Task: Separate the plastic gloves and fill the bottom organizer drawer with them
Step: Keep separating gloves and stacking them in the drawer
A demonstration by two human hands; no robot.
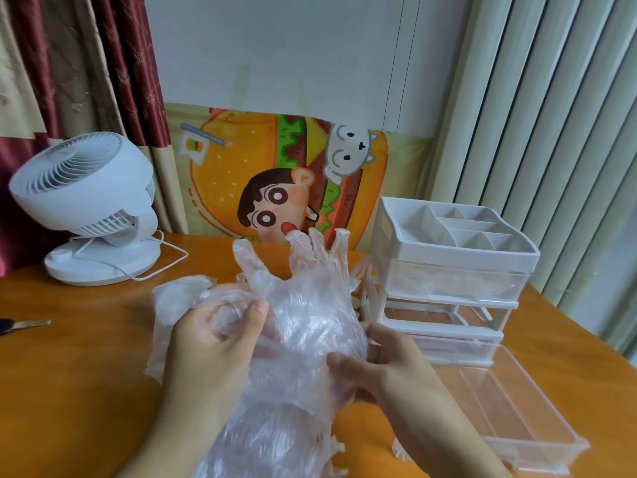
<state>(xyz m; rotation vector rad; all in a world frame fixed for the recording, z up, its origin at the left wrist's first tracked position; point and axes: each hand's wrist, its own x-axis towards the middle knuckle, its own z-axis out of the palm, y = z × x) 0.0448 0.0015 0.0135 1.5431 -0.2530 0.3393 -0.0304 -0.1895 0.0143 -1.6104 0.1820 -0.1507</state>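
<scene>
A crumpled bunch of clear plastic gloves (303, 315) is held above the orange table, with glove fingers sticking up at the top. My left hand (213, 343) grips the bunch on its left side, thumb pressed into the plastic. My right hand (382, 363) pinches the bunch at its right edge. More clear gloves (275, 439) lie heaped under my wrists. The white organizer (448, 270) stands to the right. Its clear bottom drawer (524, 419) is pulled fully out toward me and looks empty. The upper clear drawer holds some clear plastic.
A white desk fan (89, 208) with a white cord stands at the far left on the table (79, 374). A dark-handled metal tool (20, 326) lies at the left edge. A cartoon cloth (282, 174) hangs behind the table, with curtains on both sides.
</scene>
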